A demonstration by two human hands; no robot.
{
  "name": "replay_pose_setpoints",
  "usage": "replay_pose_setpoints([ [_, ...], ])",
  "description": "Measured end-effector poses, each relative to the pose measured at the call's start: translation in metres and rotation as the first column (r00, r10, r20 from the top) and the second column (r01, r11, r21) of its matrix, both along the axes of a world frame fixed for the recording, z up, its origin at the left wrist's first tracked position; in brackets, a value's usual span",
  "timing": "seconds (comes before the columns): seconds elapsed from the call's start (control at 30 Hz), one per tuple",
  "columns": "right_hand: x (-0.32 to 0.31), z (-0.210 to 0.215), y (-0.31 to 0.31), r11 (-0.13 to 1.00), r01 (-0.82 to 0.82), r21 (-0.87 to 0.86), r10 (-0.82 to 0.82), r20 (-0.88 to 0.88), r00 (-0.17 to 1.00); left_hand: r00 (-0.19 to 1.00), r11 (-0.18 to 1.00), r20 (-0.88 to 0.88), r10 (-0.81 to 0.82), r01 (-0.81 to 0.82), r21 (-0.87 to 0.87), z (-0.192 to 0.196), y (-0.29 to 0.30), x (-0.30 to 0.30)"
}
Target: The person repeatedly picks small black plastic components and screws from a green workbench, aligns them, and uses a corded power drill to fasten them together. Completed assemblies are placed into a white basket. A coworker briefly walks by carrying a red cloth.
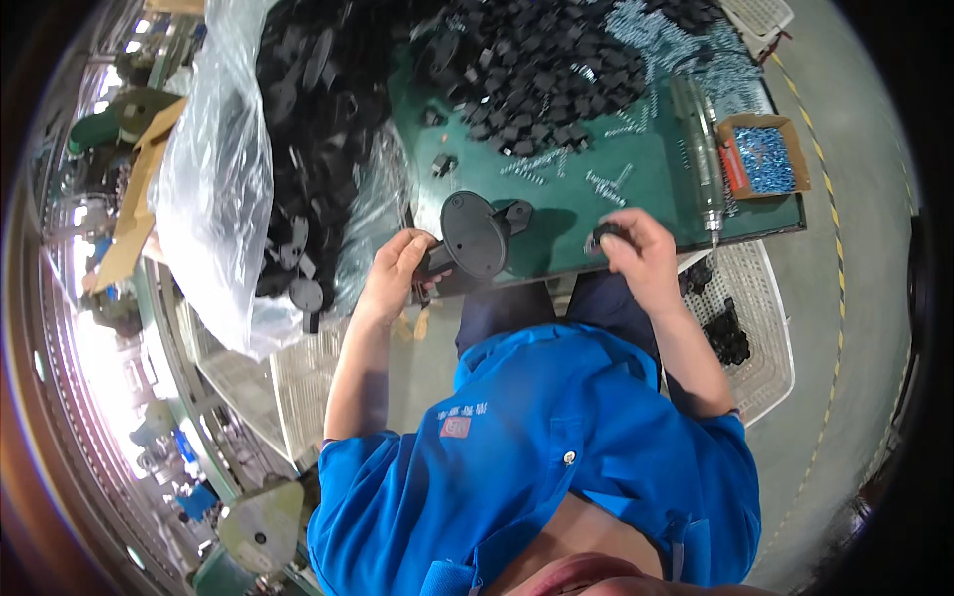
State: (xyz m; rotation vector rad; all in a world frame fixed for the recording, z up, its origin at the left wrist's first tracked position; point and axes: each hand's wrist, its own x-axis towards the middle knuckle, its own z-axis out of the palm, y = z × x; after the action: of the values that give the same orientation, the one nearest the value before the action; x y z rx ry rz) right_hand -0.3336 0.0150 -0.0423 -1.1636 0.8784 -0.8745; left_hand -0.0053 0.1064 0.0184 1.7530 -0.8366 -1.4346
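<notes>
My left hand [396,266] is closed round the stem of a black plastic part with an oval plate [475,236]. The plate faces up over the table's front edge, and a short lug sticks out on its right side. A small black piece [608,234] is pinched between the thumb and fingers of my right hand [642,256], to the right of the plate and apart from it. Its exact shape is partly covered by the fingers. Beyond my hands, small black plastic blocks [556,89] lie heaped on the green tabletop [576,223].
Black parts fill a clear plastic bag [224,189] at left. Loose springs [608,187] lie mid-table. A power screwdriver [708,164] is at right, beside a cardboard box [735,164] of bluish screws. A white basket [770,343] holding black parts stands below the table's right edge.
</notes>
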Motion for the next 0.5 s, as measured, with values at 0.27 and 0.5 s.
replay_pose_setpoints([
  [0.27,0.079,-0.008,-0.042,0.983,-0.03,0.183,0.025,0.031,0.999,0.539,0.951,0.839,-0.071,0.291,-0.106,-0.004,0.015,0.006],
  [0.5,0.079,-0.008,-0.047,0.995,0.096,0.036,-0.094,-0.056,0.994,0.439,0.78,0.897,0.058,0.541,-0.315,0.004,-0.03,-0.067],
])
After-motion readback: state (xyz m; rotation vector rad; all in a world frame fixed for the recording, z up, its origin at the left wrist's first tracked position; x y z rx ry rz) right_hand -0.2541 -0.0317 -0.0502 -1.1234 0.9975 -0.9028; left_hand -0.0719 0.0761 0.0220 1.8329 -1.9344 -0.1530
